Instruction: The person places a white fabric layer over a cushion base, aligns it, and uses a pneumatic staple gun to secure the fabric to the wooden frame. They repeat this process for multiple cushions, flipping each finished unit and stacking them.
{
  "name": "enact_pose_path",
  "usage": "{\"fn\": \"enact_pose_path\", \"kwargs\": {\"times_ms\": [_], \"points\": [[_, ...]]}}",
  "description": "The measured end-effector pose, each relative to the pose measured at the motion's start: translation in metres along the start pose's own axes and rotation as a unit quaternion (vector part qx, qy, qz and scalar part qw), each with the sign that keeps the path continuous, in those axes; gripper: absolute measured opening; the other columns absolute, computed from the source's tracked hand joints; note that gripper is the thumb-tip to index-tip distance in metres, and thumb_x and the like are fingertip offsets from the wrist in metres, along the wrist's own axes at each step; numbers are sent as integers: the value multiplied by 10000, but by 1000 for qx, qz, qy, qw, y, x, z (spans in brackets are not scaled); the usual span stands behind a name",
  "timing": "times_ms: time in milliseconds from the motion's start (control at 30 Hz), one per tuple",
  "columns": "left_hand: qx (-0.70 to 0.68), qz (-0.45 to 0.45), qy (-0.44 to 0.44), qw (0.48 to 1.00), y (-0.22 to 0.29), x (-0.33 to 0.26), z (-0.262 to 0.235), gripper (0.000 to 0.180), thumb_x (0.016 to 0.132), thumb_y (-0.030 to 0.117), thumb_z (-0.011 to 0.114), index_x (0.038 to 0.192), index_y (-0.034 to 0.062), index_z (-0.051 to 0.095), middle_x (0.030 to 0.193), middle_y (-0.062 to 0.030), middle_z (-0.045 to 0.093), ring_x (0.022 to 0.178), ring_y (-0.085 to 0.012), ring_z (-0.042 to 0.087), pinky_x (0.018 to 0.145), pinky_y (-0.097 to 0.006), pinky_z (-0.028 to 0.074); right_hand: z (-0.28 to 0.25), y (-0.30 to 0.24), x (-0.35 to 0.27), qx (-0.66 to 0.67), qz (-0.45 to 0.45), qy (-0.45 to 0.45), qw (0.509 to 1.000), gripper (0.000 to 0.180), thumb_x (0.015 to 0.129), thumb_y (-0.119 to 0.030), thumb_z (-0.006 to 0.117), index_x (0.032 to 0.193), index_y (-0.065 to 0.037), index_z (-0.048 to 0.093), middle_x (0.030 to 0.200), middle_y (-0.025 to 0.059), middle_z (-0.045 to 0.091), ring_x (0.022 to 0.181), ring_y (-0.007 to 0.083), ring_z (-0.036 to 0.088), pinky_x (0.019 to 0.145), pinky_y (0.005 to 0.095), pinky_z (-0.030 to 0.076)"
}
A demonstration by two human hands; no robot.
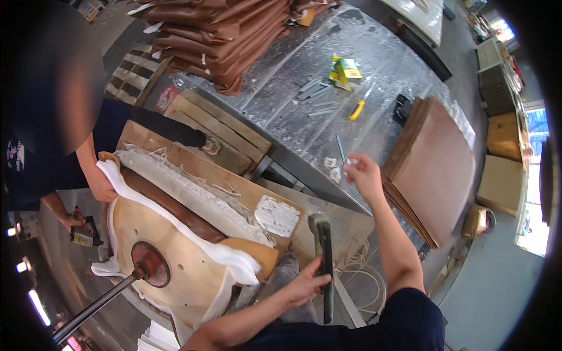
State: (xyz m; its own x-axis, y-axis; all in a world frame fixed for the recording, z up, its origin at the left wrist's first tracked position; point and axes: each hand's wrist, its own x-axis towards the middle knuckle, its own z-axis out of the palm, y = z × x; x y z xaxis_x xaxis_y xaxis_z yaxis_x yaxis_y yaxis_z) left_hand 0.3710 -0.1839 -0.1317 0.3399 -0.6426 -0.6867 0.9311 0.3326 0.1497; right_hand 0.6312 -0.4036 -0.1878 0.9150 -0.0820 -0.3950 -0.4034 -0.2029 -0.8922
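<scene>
My left hand is closed around a long black staple gun, held upright in front of my body. My right hand is raised over the near edge of the metal-topped table. Its thumb and fingers pinch a thin grey strip of staples. Left of my hands lies an upturned chair seat with a pale wooden base, white padding and brown leather. A round dark red plate with a metal post is fixed at its middle.
A co-worker's hand rests on the seat's edge; the other holds a power tool. The table bears staple strips, a yellow-handled knife, a yellow-green box, brown sheets and stacked leather covers. A hose coils below.
</scene>
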Motion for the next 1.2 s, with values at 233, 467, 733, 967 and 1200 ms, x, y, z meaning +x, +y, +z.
{"fn": "enact_pose_path", "kwargs": {"times_ms": [233, 467, 733, 967, 1200], "points": [[-32, 78, -31, 996, 25, -17, 59, 648, 1155, 125, 605, 1709, 329, 338, 1453, 8, 557, 1179, -235, 737, 989, -488, 627, -67, -83, -261, 110, 118, -55, 985, 191, 990, 4, 812, 1165, 46, 746, 882, 52, 745, 725, 110, 680, 646, 282, 548], [0, 128, -57, 990, 23, -49, 102, 596, 1158, 87, 571, 1648, 306, 313, 1264, -1, 583, 1079, -144, 712, 902, -391, 654, -50, -110, -303, 96, 107, -65, 987, 164, 1004, -20, 805, 1123, 74, 743, 857, 65, 750, 685, 102, 670, 610, 270, 534], [10, 173, -90, 981, 12, -79, 115, 737, 1123, 63, 617, 1709, 315, 247, 1313, -2, 547, 1135, -130, 669, 952, -376, 623, -37, -134, -319, -5, 92, -69, 993, 147, 1028, -99, 809, 1080, 34, 771, 823, 38, 749, 668, 80, 663, 563, 237, 503], [67, 191, -109, 973, -3, -111, 119, 857, 1103, 31, 654, 1779, 317, 211, 1384, -19, 490, 1209, -169, 651, 1006, -374, 621, -44, -87, -294, -23, 34, 11, 999, 462, 1142, -436, 674, 1203, 14, 763, 923, 28, 758, 738, 101, 664, 679, 281, 556], [43, 199, -63, 977, -6, -151, 148, 520, 1171, 284, 635, 1665, 209, 492, 1297, -33, 686, 920, -174, 778, 788, -306, 667, 11, -93, -297, 450, 207, -141, 857, 831, 981, -894, 552, 1049, -77, 693, 857, 59, 670, 721, 209, 603, 585, 352, 496]]}}
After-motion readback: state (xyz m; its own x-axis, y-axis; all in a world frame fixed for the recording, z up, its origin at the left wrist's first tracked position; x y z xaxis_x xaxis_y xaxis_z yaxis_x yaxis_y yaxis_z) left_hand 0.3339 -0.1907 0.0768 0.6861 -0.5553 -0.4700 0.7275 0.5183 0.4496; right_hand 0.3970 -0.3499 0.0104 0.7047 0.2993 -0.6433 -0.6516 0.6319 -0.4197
